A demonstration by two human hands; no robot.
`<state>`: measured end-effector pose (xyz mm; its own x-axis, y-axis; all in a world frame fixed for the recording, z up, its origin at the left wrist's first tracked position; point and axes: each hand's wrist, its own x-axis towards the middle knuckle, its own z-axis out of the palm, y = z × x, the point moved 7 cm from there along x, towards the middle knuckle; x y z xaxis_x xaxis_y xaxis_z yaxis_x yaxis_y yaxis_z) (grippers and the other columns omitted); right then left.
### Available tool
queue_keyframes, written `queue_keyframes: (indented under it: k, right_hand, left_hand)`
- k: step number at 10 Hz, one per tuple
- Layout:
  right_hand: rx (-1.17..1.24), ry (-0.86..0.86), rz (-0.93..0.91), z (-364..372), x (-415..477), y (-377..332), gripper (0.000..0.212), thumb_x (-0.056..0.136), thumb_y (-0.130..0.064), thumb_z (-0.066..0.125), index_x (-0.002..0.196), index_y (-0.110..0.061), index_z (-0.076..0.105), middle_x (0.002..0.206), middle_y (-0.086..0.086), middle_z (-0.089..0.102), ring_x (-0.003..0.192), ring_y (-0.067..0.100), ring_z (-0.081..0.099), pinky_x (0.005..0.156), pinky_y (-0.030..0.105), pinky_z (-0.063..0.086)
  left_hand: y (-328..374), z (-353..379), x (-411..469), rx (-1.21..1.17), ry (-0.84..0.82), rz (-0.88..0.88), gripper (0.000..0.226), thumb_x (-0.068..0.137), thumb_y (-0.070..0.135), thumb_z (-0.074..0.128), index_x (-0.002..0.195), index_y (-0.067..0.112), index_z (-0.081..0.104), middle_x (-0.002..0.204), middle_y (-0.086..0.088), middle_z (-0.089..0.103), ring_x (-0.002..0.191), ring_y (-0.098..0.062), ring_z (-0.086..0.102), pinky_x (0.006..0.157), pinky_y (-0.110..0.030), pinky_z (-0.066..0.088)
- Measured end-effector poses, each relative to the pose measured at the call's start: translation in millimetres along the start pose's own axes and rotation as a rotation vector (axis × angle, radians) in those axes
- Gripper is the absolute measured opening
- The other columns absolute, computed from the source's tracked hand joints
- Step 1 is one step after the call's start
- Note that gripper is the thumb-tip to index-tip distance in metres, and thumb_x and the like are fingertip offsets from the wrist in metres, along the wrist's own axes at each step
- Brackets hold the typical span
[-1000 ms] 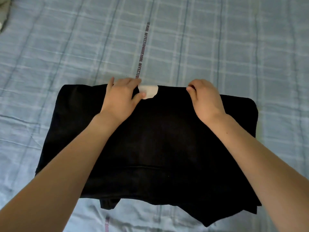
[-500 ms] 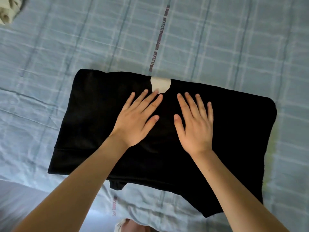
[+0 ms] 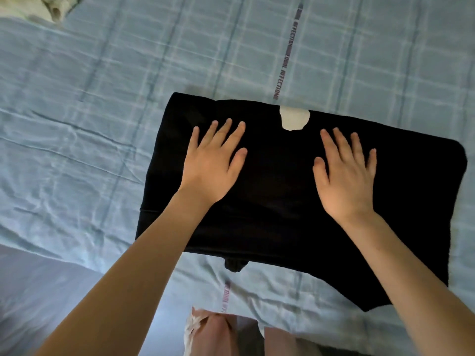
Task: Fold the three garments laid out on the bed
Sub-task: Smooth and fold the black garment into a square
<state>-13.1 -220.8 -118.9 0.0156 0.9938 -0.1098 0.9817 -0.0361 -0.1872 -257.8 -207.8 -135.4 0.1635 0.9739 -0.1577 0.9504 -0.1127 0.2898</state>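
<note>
Black garment point(image 3: 282, 201) lies folded into a rough rectangle on the bed point(image 3: 77, 137), right of centre, long side running left to right. A white patch point(image 3: 294, 118) shows at the middle of its far edge. A small dark flap of cloth pokes out from under the near edge, left of middle. The near right corner hangs down to a point toward the near side.

Left hand point(image 3: 213, 165) rests palm down on the left half of the garment, fingers straight and slightly spread, pointing away. Right hand point(image 3: 345, 176) rests palm down on the right half, fingers likewise straight and spread. Neither hand grips anything; both lie flat on the cloth, well apart, with the white patch between and beyond them. Both forearms are bare and reach in from the near side.

Bed sheet is light blue with a paler plaid and shows creases to the left. A stripe of dark lettering point(image 3: 285, 60) runs from the far edge toward the garment. A bundle of pale cloth point(image 3: 43, 7) sits at the far left corner, mostly cut off by the frame.
</note>
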Motion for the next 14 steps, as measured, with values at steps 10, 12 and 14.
queue_keyframes:
  k: [10, 12, 14]
  right_hand:
    - [0.005, 0.116, -0.182, 54.8, -47.7, -101.4, 0.056, 0.102, -0.04, 0.03, 0.157, -0.031, 0.026, 0.162, 0.0, 0.031, 0.152, 0.027, 0.02, 0.124, 0.049, 0.006]
    - [-0.003, 0.127, -0.191, 55.1, -47.5, -100.5, 0.056, 0.102, -0.04, 0.029, 0.157, -0.031, 0.026, 0.162, 0.0, 0.031, 0.152, 0.026, 0.02, 0.124, 0.049, 0.007]
    - [0.035, 0.084, -0.196, 48.3, -46.4, -104.5, 0.056, 0.101, -0.04, 0.03, 0.156, -0.028, 0.03, 0.162, 0.0, 0.032, 0.152, 0.027, 0.021, 0.124, 0.05, 0.007]
  left_hand:
    - [-120.0, -15.3, -95.4, -1.011, -0.052, -0.446, 0.078, 0.082, 0.032, 0.076, 0.136, 0.066, 0.031, 0.137, 0.013, 0.044, 0.109, 0.007, 0.052, 0.086, -0.015, 0.044]
    - [-101.0, -11.7, -99.3, -1.308, -0.187, -0.35, 0.083, 0.084, 0.02, 0.076, 0.142, 0.06, 0.031, 0.136, 0.03, 0.051, 0.122, 0.006, 0.055, 0.09, -0.02, 0.053]
    - [-69.0, -49.9, -100.9, -1.336, -0.106, -0.174, 0.083, 0.085, 0.005, 0.071, 0.146, 0.049, 0.036, 0.147, 0.02, 0.047, 0.135, -0.003, 0.047, 0.098, -0.014, 0.046]
